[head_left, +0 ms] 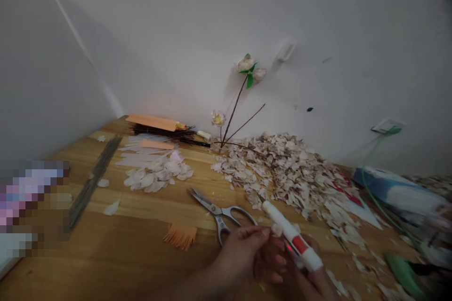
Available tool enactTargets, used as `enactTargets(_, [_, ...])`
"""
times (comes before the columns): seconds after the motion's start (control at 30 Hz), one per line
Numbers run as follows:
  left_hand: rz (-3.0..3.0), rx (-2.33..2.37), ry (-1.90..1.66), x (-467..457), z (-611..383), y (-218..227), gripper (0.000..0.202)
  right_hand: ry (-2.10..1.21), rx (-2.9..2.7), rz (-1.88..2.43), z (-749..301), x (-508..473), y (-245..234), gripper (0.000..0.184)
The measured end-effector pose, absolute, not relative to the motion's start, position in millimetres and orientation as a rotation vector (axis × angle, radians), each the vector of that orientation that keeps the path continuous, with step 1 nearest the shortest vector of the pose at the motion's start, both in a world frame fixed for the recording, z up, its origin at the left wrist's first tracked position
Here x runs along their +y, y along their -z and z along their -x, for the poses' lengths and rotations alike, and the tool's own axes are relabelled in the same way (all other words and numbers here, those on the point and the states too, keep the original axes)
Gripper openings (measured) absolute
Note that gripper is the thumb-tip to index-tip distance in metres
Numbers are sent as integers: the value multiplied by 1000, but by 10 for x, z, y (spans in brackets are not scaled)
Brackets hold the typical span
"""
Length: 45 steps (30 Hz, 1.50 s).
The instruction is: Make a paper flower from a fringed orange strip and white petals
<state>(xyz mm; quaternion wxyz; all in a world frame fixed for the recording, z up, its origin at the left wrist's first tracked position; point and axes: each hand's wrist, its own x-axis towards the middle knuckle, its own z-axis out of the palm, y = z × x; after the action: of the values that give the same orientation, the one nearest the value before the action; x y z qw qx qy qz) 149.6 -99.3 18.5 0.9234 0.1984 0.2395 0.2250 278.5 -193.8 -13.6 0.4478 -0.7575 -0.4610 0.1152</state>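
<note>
My right hand (310, 275) is wrapped round a white hot glue pen (282, 223) with a red patch and a small red light; its tip points up and left. My left hand (243, 249) is closed in a pinch beside the pen, and a small pale petal (277, 230) shows at its fingertips. Just beyond the left hand lie metal scissors (216, 209), blades pointing away to the left. A fringed strip of orange paper (181, 236) rests on the wood to the left of the scissors. Both hands are partly blurred.
A large heap of dry petals (286, 164) covers the right side. Behind it stand stems with made flowers (249, 68). A smaller petal pile (158, 174), a wire bundle (95, 178) and orange paper (151, 121) lie left. A green cable (365, 178) hangs at right.
</note>
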Motion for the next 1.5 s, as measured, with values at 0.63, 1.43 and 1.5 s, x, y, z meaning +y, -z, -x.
enactTargets(0.63, [-363, 531, -487, -919, -1366, -235, 7, -306, -1076, 1855, -2842, -1959, 45, 34])
enactTargets(1.43, [-1985, 1515, -937, 685, 113, -186, 13, -952, -553, 1378, -2645, -1704, -211, 27])
enactTargets(1.5, [-2058, 1457, -984, 515, -52, -234, 10, -905, -577, 1377, -2678, -1671, -223, 27])
